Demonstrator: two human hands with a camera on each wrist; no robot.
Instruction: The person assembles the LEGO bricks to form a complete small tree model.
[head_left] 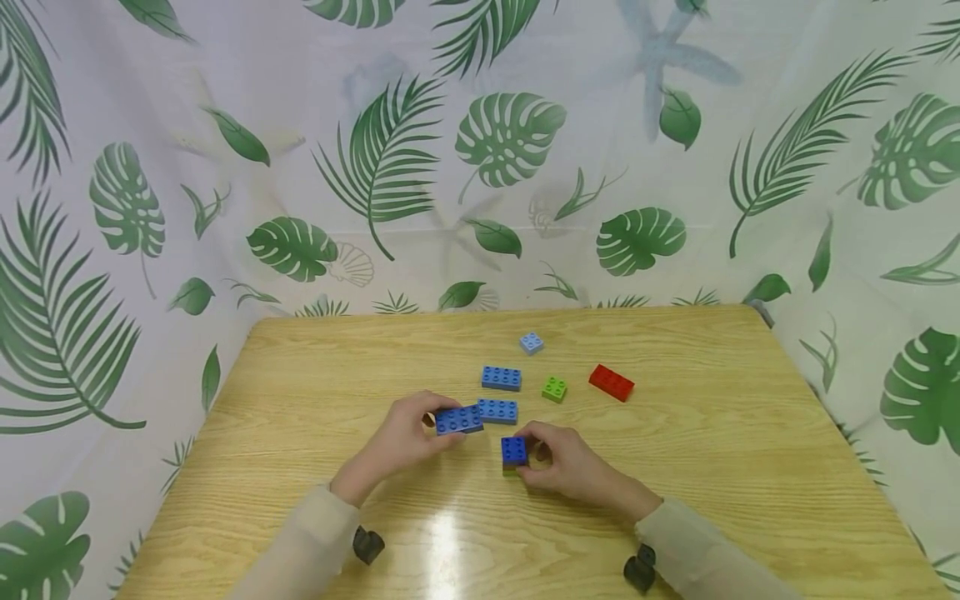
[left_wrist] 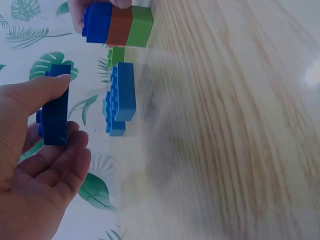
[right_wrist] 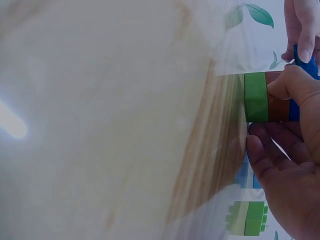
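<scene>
At the centre of the head view, the left hand (head_left: 408, 442) pinches a long dark blue brick (head_left: 459, 420) above the wooden surface (head_left: 300, 400); just right, the right hand (head_left: 566, 462) grips a blue-brown-green stack (head_left: 513, 454) standing there.

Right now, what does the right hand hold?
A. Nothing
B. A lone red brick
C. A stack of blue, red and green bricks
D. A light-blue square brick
C: the right hand grips the stack of blue, red and green bricks, its three layers plain in the left wrist view.
</scene>
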